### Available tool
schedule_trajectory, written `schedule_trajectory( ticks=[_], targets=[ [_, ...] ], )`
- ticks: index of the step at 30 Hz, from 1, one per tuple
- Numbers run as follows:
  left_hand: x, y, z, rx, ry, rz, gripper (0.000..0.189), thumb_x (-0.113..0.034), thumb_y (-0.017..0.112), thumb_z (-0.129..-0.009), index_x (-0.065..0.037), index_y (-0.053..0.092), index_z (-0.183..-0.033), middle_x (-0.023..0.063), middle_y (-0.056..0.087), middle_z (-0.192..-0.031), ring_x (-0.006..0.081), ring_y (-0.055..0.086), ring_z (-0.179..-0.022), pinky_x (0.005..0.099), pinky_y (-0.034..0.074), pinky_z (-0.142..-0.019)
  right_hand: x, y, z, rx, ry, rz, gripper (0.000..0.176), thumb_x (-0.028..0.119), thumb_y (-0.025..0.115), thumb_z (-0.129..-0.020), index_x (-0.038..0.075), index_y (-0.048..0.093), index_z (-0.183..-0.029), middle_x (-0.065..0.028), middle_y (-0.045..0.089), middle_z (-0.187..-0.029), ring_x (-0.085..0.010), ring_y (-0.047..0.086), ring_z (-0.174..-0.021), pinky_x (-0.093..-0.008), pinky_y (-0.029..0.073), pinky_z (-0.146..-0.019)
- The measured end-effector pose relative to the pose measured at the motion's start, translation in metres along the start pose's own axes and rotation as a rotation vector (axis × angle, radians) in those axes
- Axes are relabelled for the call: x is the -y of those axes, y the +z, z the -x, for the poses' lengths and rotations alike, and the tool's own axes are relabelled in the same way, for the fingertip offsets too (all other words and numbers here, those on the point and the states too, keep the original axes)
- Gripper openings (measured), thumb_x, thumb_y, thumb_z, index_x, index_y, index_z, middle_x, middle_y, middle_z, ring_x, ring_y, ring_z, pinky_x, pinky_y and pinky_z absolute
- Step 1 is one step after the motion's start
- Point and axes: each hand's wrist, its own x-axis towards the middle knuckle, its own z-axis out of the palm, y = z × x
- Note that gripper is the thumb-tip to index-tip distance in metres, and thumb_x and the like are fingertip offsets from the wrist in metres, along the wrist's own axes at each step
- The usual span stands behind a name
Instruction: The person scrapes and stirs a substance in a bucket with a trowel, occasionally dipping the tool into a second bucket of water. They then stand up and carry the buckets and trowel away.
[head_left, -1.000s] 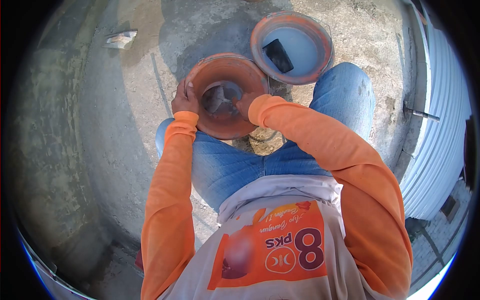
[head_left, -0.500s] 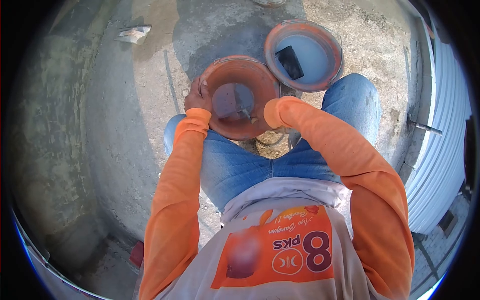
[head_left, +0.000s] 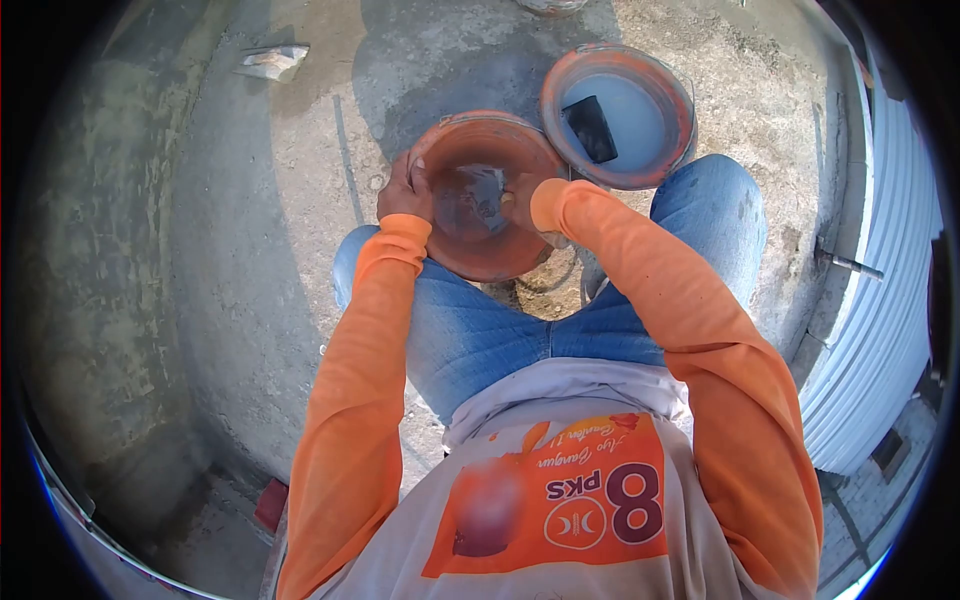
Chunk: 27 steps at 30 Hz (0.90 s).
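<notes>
A reddish-orange bucket point(head_left: 450, 135) stands between my knees, tilted slightly, with a little water at the bottom. My left hand point(head_left: 405, 190) is closed over its left rim, the thumb on the inner side. Reaching into the bucket from the right, my right hand point(head_left: 522, 203) has its fingers curled low over the water. A small yellowish tip shows at those fingers; I cannot tell what it belongs to. The water point(head_left: 484, 195) beside that hand glints and is disturbed.
A second orange bucket point(head_left: 688, 110) touches or nearly touches the first at the upper right; it holds cloudy grey water and a black rectangular object point(head_left: 591, 130). A crumpled pale scrap point(head_left: 274, 62) lies on the concrete floor at upper left. Corrugated metal sheeting point(head_left: 885, 300) borders the right side.
My right hand has moved up and deeper over the middle of the bucket, and the water surface has become more broken. My left hand keeps its hold on the rim.
</notes>
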Motion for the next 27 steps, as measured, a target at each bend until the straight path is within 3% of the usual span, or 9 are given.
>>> schedule_trajectory(
  ticks=[3, 5, 9, 12, 15, 17, 21, 23, 27],
  targets=[
    [0.007, 0.0, 0.001, -0.009, -0.007, 0.007, 0.038, -0.039, 0.044, -0.089, -0.018, 0.053, -0.12, 0.0211, 0.063, -0.095, 0.0402, 0.06, -0.09, 0.0457, 0.047, -0.078, -0.003, 0.024, -0.006, -0.062, 0.12, 0.012, 0.03, 0.026, 0.049, -0.08, 0.006, 0.065, -0.095, -0.0168, 0.064, -0.092, -0.0317, 0.061, -0.088, -0.0374, 0.046, -0.081],
    [0.008, 0.002, 0.0, -0.045, -0.023, 0.026, 0.038, -0.039, 0.043, -0.09, -0.018, 0.053, -0.12, 0.0209, 0.063, -0.095, 0.0405, 0.06, -0.09, 0.0458, 0.047, -0.079, -0.009, 0.024, 0.004, 0.037, -0.15, 0.266, 0.029, 0.024, 0.051, -0.079, 0.006, 0.064, -0.098, -0.018, 0.064, -0.09, -0.0338, 0.061, -0.086, -0.038, 0.046, -0.081],
    [0.0, 0.0, -0.001, 0.018, -0.022, -0.024, 0.039, -0.04, 0.042, -0.09, -0.018, 0.053, -0.12, 0.0207, 0.063, -0.096, 0.0402, 0.06, -0.091, 0.0452, 0.047, -0.079, -0.005, -0.007, 0.0, 0.072, -0.138, 0.177, 0.029, 0.024, 0.053, -0.078, 0.006, 0.064, -0.098, -0.0179, 0.064, -0.09, -0.0339, 0.061, -0.087, -0.0382, 0.046, -0.081],
    [0.007, 0.0, -0.001, 0.0, -0.018, -0.042, 0.04, -0.041, 0.042, -0.09, -0.018, 0.053, -0.121, 0.0206, 0.063, -0.097, 0.0399, 0.059, -0.091, 0.0449, 0.047, -0.08, -0.007, 0.012, -0.015, 0.024, 0.132, -0.034, 0.032, 0.025, 0.051, -0.079, 0.008, 0.064, -0.103, -0.0191, 0.063, -0.095, -0.0339, 0.059, -0.093, -0.0396, 0.044, -0.085],
    [0.007, 0.0, -0.002, -0.02, -0.011, 0.042, 0.042, -0.042, 0.042, -0.09, -0.017, 0.053, -0.122, 0.0209, 0.063, -0.098, 0.0394, 0.059, -0.092, 0.0446, 0.047, -0.08, -0.02, 0.033, -0.011, -0.099, -0.08, 0.218, 0.03, 0.024, 0.051, -0.079, 0.006, 0.064, -0.099, -0.0185, 0.063, -0.094, -0.0327, 0.06, -0.091, -0.0389, 0.046, -0.083],
    [0.004, -0.001, -0.001, 0.014, -0.012, -0.004, 0.041, -0.041, 0.043, -0.089, -0.017, 0.052, -0.122, 0.0207, 0.063, -0.097, 0.0394, 0.059, -0.092, 0.0445, 0.047, -0.08, -0.007, 0.002, 0.005, 0.131, -0.164, 0.219, 0.029, 0.022, 0.052, -0.078, 0.004, 0.064, -0.098, -0.0188, 0.063, -0.094, -0.0335, 0.061, -0.089, -0.0382, 0.047, -0.08],
    [0.006, -0.001, -0.002, 0.008, 0.005, -0.019, 0.041, -0.041, 0.043, -0.089, -0.016, 0.053, -0.121, 0.0203, 0.063, -0.097, 0.0395, 0.059, -0.092, 0.0444, 0.047, -0.08, -0.001, -0.001, -0.011, -0.028, 0.067, -0.001, 0.029, 0.022, 0.051, -0.078, 0.004, 0.064, -0.096, -0.0183, 0.063, -0.095, -0.0329, 0.061, -0.088, -0.0384, 0.047, -0.08],
    [0.007, 0.0, -0.001, -0.014, -0.008, 0.047, 0.041, -0.041, 0.043, -0.089, -0.016, 0.053, -0.121, 0.0205, 0.063, -0.097, 0.0398, 0.059, -0.091, 0.0446, 0.047, -0.079, -0.013, 0.034, -0.015, -0.041, -0.017, 0.066, 0.029, 0.024, 0.048, -0.079, 0.004, 0.064, -0.094, -0.0182, 0.063, -0.095, -0.0327, 0.061, -0.088, -0.0394, 0.047, -0.08],
    [0.004, -0.001, -0.001, 0.007, -0.019, 0.041, 0.04, -0.04, 0.043, -0.089, -0.017, 0.053, -0.121, 0.0215, 0.063, -0.096, 0.0401, 0.06, -0.091, 0.0447, 0.047, -0.078, -0.008, 0.008, 0.007, 0.04, -0.218, 0.182, 0.03, 0.025, 0.049, -0.079, 0.004, 0.063, -0.096, -0.0173, 0.063, -0.093, -0.0325, 0.061, -0.086, -0.0397, 0.046, -0.079]
  ],
)
